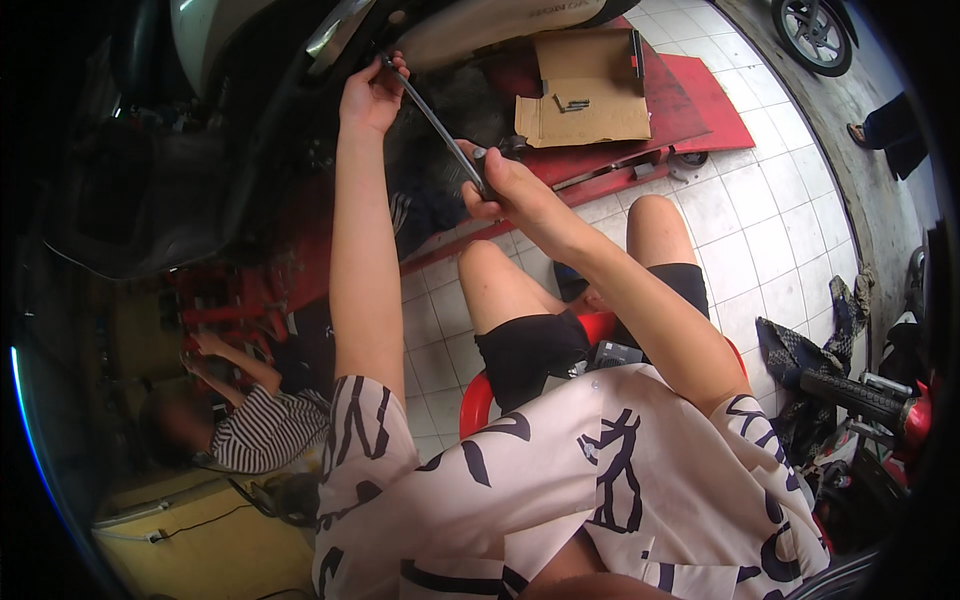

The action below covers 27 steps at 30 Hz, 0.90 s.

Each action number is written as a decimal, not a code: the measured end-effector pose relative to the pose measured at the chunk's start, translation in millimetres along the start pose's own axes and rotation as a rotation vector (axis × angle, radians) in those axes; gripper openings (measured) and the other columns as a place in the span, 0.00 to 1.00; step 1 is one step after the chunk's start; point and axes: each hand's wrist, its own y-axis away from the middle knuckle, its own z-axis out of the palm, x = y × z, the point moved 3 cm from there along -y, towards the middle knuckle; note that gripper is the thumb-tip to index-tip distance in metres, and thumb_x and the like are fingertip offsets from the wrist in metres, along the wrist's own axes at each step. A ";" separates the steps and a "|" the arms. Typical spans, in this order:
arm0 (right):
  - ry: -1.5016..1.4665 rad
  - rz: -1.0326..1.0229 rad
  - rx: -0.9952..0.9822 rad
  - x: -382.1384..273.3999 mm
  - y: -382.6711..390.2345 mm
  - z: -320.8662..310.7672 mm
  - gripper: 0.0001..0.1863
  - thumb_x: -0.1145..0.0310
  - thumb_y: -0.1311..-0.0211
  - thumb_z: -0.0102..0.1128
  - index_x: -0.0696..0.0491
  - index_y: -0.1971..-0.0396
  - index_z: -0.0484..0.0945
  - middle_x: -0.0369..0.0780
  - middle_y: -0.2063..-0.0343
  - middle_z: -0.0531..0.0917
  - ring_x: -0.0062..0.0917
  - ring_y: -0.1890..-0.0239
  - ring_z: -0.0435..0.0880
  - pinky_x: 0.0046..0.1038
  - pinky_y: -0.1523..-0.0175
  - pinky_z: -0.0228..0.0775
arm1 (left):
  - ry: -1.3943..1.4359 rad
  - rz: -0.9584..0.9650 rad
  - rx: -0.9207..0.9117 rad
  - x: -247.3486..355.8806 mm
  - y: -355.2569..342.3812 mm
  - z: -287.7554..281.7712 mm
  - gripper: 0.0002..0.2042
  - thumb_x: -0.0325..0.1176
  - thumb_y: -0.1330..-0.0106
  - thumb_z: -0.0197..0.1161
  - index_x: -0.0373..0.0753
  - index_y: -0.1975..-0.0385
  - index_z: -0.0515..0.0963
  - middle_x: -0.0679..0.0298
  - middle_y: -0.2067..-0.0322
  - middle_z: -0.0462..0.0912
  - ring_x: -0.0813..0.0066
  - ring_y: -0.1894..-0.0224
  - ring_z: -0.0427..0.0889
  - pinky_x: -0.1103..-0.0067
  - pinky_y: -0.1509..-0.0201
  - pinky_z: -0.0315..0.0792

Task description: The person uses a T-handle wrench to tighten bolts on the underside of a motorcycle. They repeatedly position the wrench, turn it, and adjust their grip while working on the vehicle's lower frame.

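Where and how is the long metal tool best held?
Likely by wrapping the thicker near end of the long metal tool, approached from the lower right: it slants away up and left, with the left hand at its far end; the right hand wraps the near end.

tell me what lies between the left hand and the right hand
In the head view, the shaft of a slim metal tool spans the stretch from left hand to right hand.

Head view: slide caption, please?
Both hands on a long metal tool, near an open cardboard box on a red platform.
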 end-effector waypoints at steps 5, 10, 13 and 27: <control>0.109 0.011 -0.056 0.0 -1.7 7.8 0.44 0.36 0.29 0.35 0.60 0.30 0.50 0.26 0.80 0.60 0.12 0.76 0.55 0.18 0.67 0.48 | 0.020 -0.038 -0.089 0.0 -3.8 -4.6 0.12 0.29 0.29 0.51 0.24 0.55 0.72 0.50 0.61 0.81 0.64 0.62 0.82 0.73 0.55 0.80; 0.187 0.003 -0.010 -3.1 -8.9 9.8 0.44 0.39 0.29 0.40 0.63 0.31 0.52 0.27 0.80 0.61 0.11 0.76 0.56 0.16 0.68 0.51 | 0.116 -0.060 -0.159 1.0 -14.0 -6.1 0.12 0.30 0.28 0.51 0.25 0.55 0.73 0.51 0.61 0.81 0.64 0.61 0.82 0.72 0.56 0.80; 0.305 -0.017 0.014 -4.6 -27.2 9.9 0.46 0.38 0.32 0.47 0.66 0.33 0.55 0.28 0.79 0.65 0.12 0.75 0.61 0.17 0.67 0.57 | 0.047 0.008 -0.045 -2.7 -9.5 1.9 0.14 0.34 0.26 0.48 0.27 0.54 0.73 0.50 0.59 0.81 0.63 0.58 0.82 0.72 0.54 0.80; 0.221 0.144 0.080 25.9 -54.8 28.4 0.11 0.63 0.23 0.40 0.54 0.51 0.64 0.33 0.84 0.70 0.15 0.85 0.62 0.21 0.79 0.51 | 0.211 0.006 0.212 -178.5 274.5 4.5 0.26 0.55 0.27 0.47 0.37 0.47 0.73 0.65 0.56 0.79 0.74 0.57 0.78 0.79 0.57 0.71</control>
